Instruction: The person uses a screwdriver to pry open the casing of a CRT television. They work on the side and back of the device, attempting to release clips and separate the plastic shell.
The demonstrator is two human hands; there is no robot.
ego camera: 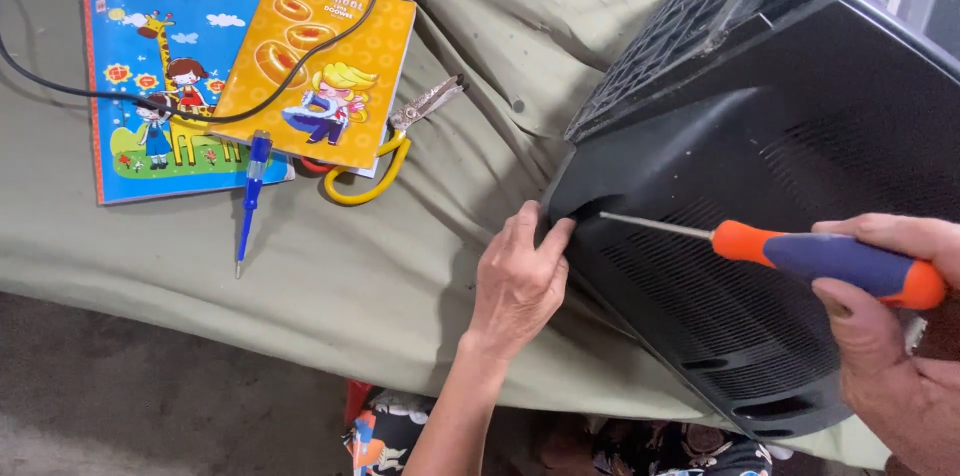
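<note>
Left hand: my left hand (520,276) rests on the rounded corner of the black casing (780,236), fingers close together, fingertips curled over its edge, thumb against the side.
Right hand: my right hand (890,336) wraps the handle of the screwdriver (800,254), thumb under, fingers over the top.
Screwdriver: orange and blue handle, thin metal shaft; its long axis runs nearly level, handle to the right, tip pointing left and slightly up, ending at a dark recess in the casing's corner just beside my left fingertips.
Casing: big black plastic shell, tilted, taking up the right half of the view; slotted vents on the face toward me, a grid panel on top; its lower edge hangs past the table's near edge.
Table: covered by an olive cloth (380,266), wrinkled; the near edge runs across the bottom, dark floor below it on the left.
Open room: bare cloth lies between my left hand and the things at the left, well apart from the casing.
Left side: two picture books (250,76), overlapping, with a black cable (300,66) across them; a small blue screwdriver (250,196) lying tip toward me; yellow-handled scissors (400,141) partly under the orange book.
</note>
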